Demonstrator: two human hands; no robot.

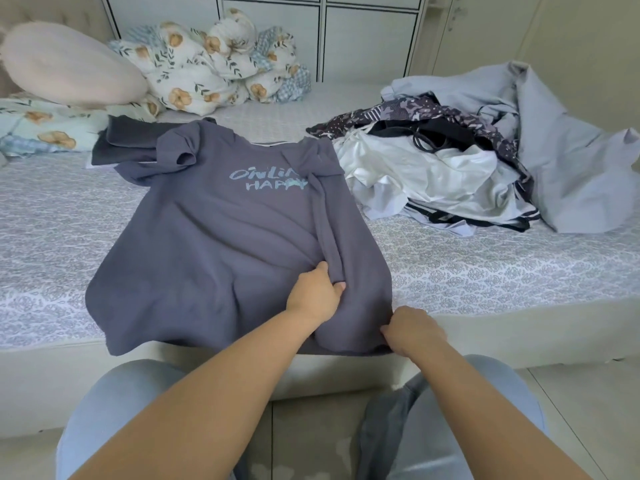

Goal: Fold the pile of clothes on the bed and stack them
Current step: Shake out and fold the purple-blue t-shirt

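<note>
A grey-blue T-shirt [214,244] with pale blue lettering lies spread face up on the bed, its hem at the near edge. Its right side is gathered into a long lengthwise fold. My left hand [315,292] pinches the lower end of that fold. My right hand [410,329] grips the shirt's bottom right corner at the mattress edge. A pile of unfolded clothes [433,174], white, black and patterned, sits to the right of the shirt. A dark grey folded garment [128,140] lies behind the shirt's left shoulder.
A pale blue sheet [568,161] is heaped at the far right. A floral duvet [214,64] and a pink pillow [65,64] lie at the back left by the wall. The patterned mattress [45,216] shows on both sides. My knees are against the bed front.
</note>
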